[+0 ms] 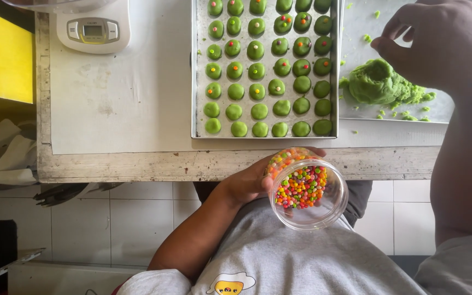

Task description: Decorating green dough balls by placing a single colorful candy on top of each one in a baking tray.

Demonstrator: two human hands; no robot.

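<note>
Sprinkles (301, 187), bright and many-coloured, fill the tilted side of a clear round tub (308, 191) held at lower centre of the frame, just below the table edge (137, 164). The left hand (252, 180) grasps the tub from its left side, thumb over the rim and fingers wrapped behind it, so the tub leans toward the table.

Above it, in the upper centre, a metal tray (195, 71) lies on the table, filled with rows of small green dough balls (255, 50). Most balls in the upper rows carry a few coloured sprinkles on top; those in the lowest rows look bare.

The right hand (443, 41) hovers in the upper right of the frame, fingers drawn together in a pinch, fingertips pointing toward the tray's right edge. Whether anything sits between the fingertips cannot be told. Just below that hand, a lump of green dough (378, 82) rests on a second metal sheet (438, 112), with crumbs scattered around it.

At upper left, a white kitchen scale (93, 30) stands on the white table cover. Crumpled paper (6, 153) lies at far left, below the table's level.
</note>
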